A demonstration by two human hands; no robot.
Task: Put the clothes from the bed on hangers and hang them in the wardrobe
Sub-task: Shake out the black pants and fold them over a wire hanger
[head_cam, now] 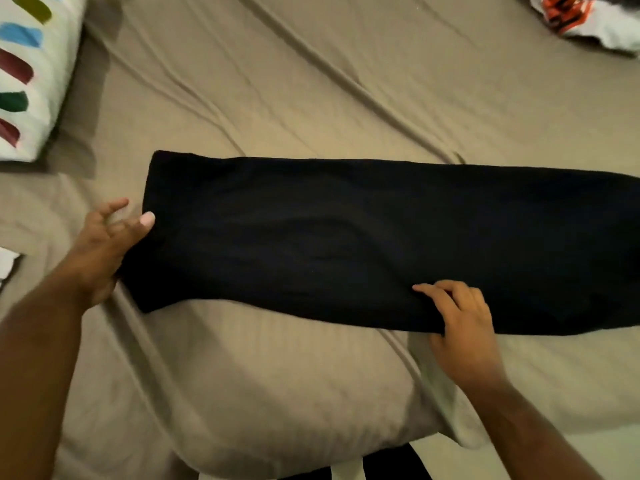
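At the bottom edge, a black and white thing (367, 467) peeks out from under a tan pillow (249, 382); what it is cannot be told. The pillow lies on the bed (311, 81), which is covered with a creased tan sheet.

Beyond the pillow, a black garment (346, 237) lies in a long folded band across the bed. It runs from left of the middle out past the right edge of the view, and its near edge rests on the pillow.

The right hand (464, 327) is at that near edge, right of the middle. Its fingers (446, 292) are curled over the top of the cloth and grasp the edge.

The left hand (104, 244) is at the garment's left end, touching it. The thumb tip lies on the cloth near the corner, while the other fingers (116, 207) are spread and loosely bent over the sheet, off the cloth. The hand is blurred, and whether it grasps the garment or only touches it cannot be told.

A bit of something white (7, 265) shows at the left edge.

Farther off, at upper left, a white pillow with coloured strokes (24, 74) lies on another tan pillow (79, 140). At upper right, well apart from the black garment, a crumpled white and orange garment (588, 22) lies on the sheet.
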